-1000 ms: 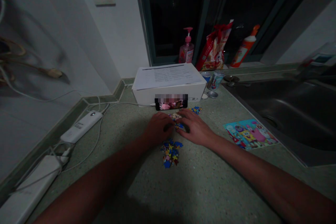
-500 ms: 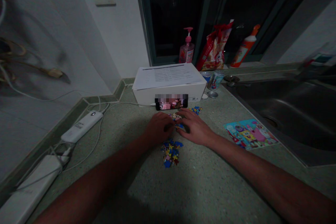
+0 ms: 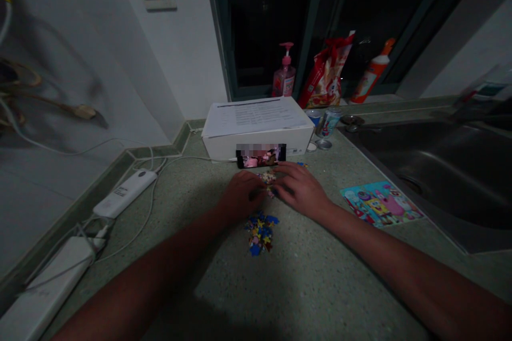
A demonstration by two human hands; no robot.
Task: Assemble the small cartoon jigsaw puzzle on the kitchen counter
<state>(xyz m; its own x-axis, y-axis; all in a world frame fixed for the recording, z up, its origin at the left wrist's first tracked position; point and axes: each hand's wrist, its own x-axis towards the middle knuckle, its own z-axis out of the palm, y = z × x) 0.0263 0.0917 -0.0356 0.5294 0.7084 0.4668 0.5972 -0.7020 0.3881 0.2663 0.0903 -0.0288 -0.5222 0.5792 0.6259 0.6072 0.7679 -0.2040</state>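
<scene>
My left hand (image 3: pixel 242 192) is closed, its fingertips curled down by a small pile of pale and pinkish jigsaw pieces (image 3: pixel 267 177). Across from it, my right hand (image 3: pixel 301 189) reaches in from the right, with a dark blue jigsaw piece (image 3: pixel 274 191) showing between its thumb and fingers. What the left fingertips hold, if anything, is too small to make out. Nearer to me lies a mixed pile of blue, yellow and red jigsaw pieces (image 3: pixel 261 233). Another little group of blue and yellow jigsaw pieces (image 3: pixel 303 164) is mostly hidden behind the right hand.
A lit phone (image 3: pixel 262 159) leans on a white box (image 3: pixel 224 145) with printed paper on top. To the right are a colourful cartoon picture card (image 3: pixel 382 203) and a steel sink (image 3: pixel 440 170). Cables and a white power strip (image 3: pixel 125 192) lie left; a can (image 3: pixel 329 122) stands behind.
My right hand has shifted slightly right and now covers more of the far blue group. Blue pieces between the hands are largely gone from sight; pinkish ones show there. The left hand barely moved.
</scene>
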